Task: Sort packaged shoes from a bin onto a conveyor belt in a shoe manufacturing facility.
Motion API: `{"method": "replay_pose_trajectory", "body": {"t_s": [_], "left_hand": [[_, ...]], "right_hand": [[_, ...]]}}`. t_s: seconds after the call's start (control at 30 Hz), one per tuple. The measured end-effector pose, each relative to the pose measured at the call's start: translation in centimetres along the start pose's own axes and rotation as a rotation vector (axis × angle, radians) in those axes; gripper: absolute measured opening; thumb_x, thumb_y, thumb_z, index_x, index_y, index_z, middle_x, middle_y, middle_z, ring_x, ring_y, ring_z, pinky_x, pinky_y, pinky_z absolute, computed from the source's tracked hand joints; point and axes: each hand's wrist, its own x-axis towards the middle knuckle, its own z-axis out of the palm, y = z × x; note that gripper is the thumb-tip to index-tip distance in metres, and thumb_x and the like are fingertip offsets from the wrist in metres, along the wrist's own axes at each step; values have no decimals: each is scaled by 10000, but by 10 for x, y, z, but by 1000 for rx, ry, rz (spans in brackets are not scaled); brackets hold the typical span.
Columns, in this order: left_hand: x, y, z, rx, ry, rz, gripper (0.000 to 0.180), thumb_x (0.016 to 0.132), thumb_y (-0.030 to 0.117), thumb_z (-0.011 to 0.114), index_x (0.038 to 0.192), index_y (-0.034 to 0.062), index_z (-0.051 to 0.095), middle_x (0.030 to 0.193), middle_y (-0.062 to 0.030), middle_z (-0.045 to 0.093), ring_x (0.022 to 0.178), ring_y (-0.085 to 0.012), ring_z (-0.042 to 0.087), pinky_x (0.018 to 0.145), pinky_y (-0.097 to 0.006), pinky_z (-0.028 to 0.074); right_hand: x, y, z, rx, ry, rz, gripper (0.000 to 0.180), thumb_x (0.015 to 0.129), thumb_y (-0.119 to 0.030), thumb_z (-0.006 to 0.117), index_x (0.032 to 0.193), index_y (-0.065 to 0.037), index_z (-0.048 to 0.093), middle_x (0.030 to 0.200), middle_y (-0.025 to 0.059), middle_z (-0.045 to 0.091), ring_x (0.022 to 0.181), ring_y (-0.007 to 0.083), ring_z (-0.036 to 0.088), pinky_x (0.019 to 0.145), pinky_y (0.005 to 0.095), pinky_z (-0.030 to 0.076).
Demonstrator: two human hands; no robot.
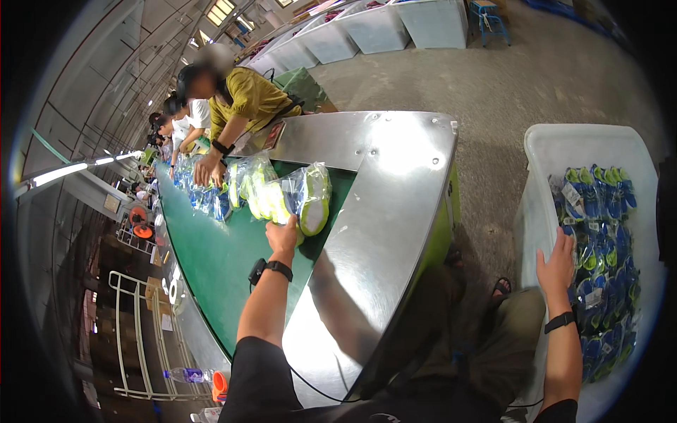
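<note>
My left hand [283, 238] reaches over the green conveyor belt [211, 250] and grips a pair of bagged shoes [314, 204], white-soled with lime-green trim, in clear plastic. Its thumb shows, while the other fingers are partly hidden by the shoes. More bagged shoes [257, 187] stand in a row right behind that pair. Off to the right, my right hand [557, 268] is open, its fingers stretched out along the near side wall of a white plastic bin [534, 169]. Inside the bin lie rows of bagged blue and green shoes [603, 261].
A metal table end [381, 233] borders the belt. Across it, a person in a mustard shirt [254, 95] handles bagged shoes; other people work farther along. White bins [374, 28] and a blue stool [488, 20] stand behind. A bottle [187, 375] lies lower left.
</note>
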Motion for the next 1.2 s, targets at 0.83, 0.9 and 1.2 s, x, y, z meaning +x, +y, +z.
{"method": "replay_pose_trajectory", "body": {"t_s": [0.83, 0.9, 1.2], "left_hand": [[-180, 3, -38, -915, -679, 1, 478, 958, 30, 522, 1423, -72, 479, 1233, -150, 654, 1089, -219, 651, 966, -335, 518], [-192, 8, -39, -924, -735, -18, 460, 950, 40, 503, 1397, -71, 504, 1220, -148, 658, 1069, -217, 656, 948, -330, 525], [-264, 57, -23, -808, -1143, -8, 543, 901, 40, 440, 1432, -66, 489, 1258, -148, 653, 1101, -205, 648, 951, -321, 521]], "right_hand": [[-5, 11, 6, -14, -45, 24, 726, 901, -292, 687, 1527, -113, 366, 1423, 136, 460, 1270, 366, 528, 960, 486, 507], [-9, 4, -1, 70, -10, 23, 655, 890, -280, 699, 1470, -104, 452, 1387, 142, 507, 1249, 362, 548, 973, 472, 501], [-36, -24, -28, 849, -38, -14, 346, 940, -266, 700, 1188, -28, 658, 1120, 84, 684, 1084, 225, 651, 875, 334, 517]]}}
